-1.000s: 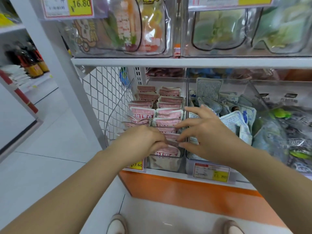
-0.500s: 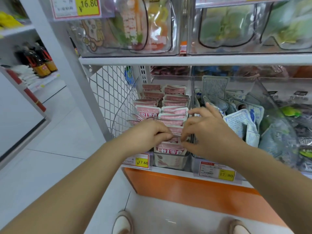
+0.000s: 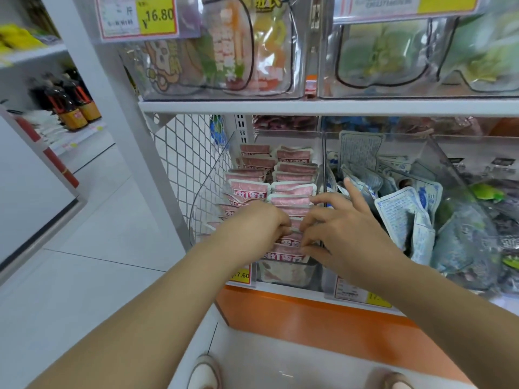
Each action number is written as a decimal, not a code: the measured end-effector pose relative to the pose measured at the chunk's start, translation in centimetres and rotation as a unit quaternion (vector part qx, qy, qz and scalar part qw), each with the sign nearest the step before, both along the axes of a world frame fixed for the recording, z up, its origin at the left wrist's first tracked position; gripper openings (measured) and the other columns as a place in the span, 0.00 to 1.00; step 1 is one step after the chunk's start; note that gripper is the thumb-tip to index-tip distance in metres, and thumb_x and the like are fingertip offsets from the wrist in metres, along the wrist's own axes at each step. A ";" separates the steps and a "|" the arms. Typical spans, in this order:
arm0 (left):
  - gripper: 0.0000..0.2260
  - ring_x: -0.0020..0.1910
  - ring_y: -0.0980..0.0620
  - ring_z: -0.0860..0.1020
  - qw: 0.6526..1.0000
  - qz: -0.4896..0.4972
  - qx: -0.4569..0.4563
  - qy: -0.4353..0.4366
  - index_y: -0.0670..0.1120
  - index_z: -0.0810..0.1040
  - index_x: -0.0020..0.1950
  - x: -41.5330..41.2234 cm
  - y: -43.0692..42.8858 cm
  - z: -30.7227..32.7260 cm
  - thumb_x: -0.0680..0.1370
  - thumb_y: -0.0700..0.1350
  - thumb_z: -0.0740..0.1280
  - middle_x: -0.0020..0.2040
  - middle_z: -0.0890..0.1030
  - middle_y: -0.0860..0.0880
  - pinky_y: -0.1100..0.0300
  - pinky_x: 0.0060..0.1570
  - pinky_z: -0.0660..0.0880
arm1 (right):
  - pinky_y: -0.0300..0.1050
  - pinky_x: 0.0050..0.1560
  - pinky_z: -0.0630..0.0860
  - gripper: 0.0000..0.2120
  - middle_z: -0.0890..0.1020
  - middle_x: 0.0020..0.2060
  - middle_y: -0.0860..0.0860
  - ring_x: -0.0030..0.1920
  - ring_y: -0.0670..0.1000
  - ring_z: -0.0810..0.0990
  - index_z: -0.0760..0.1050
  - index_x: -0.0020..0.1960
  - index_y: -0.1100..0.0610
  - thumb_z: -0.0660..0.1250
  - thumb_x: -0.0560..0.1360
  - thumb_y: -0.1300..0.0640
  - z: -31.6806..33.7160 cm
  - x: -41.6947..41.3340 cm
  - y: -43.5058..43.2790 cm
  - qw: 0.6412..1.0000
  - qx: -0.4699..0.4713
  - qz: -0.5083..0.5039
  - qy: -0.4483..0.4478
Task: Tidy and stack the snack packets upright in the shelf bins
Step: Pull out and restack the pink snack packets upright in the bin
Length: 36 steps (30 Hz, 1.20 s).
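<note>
Left hand [image 3: 261, 220] and right hand [image 3: 345, 231] meet over the front of the clear plastic shelf bin [image 3: 209, 192] on the lower shelf. Fingers of both curl onto the tops of the pink-and-white snack packets [image 3: 292, 189] in the bin's right-hand row, pinching the front ones (right index finger sticks up straight). Packets stand upright in two rows front to back; a few at the left row's front tilt. Next bin rightward holds crumpled blue-and-white pouches [image 3: 404, 211]. Yellow price tag [image 3: 242, 275] sits on the shelf edge.
</note>
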<state>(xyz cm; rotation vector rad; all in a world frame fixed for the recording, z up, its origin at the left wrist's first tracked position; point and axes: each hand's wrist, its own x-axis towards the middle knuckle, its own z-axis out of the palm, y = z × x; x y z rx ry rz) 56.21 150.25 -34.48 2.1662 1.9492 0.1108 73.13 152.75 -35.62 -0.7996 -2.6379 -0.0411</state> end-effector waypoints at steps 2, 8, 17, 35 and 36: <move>0.10 0.40 0.50 0.73 0.999 0.023 0.024 -0.026 0.46 0.81 0.51 0.9 -0.2 -1.0 0.81 0.44 0.60 0.42 0.77 0.48 0.61 0.38 0.65 | 0.67 0.64 0.55 0.08 0.81 0.33 0.42 0.50 0.56 0.81 0.81 0.30 0.46 0.80 0.58 0.52 0.1 -0.1 -0.1 1.000 0.000 -0.005 -0.010; 0.09 0.51 0.44 0.76 0.994 0.019 0.001 -0.105 0.42 0.81 0.51 1.9 -1.7 -1.7 0.79 0.40 0.60 0.55 0.75 0.44 0.50 0.51 0.73 | 0.68 0.63 0.57 0.07 0.78 0.28 0.41 0.46 0.55 0.81 0.80 0.28 0.46 0.67 0.61 0.46 0.0 -0.7 -0.5 0.999 0.012 -0.023 -0.028; 0.27 0.72 0.47 0.65 0.982 0.044 0.179 0.047 0.55 0.65 0.72 1.9 -4.3 -2.0 0.77 0.59 0.41 0.73 0.67 0.51 0.44 0.66 0.64 | 0.41 0.61 0.62 0.10 0.81 0.54 0.50 0.59 0.54 0.76 0.82 0.54 0.56 0.68 0.74 0.56 0.6 1.9 -0.8 0.985 -0.088 -0.084 0.120; 0.15 0.50 0.48 0.80 0.976 0.169 0.138 0.010 0.51 0.75 0.63 -2.5 8.1 1.6 0.78 0.41 0.59 0.57 0.80 0.47 0.59 0.47 0.77 | 0.41 0.59 0.71 0.13 0.80 0.59 0.48 0.58 0.48 0.77 0.77 0.62 0.51 0.61 0.79 0.55 3.3 1.8 6.0 0.958 -0.206 -0.121 0.157; 0.16 0.44 0.58 0.80 0.976 0.171 0.132 -0.007 0.52 0.76 0.63 -3.2 9.0 1.9 0.78 0.39 0.59 0.55 0.79 0.52 0.68 0.41 0.76 | 0.41 0.58 0.72 0.13 0.79 0.60 0.47 0.58 0.48 0.77 0.77 0.62 0.50 0.61 0.79 0.54 3.4 1.2 6.4 0.962 -0.205 -0.110 0.140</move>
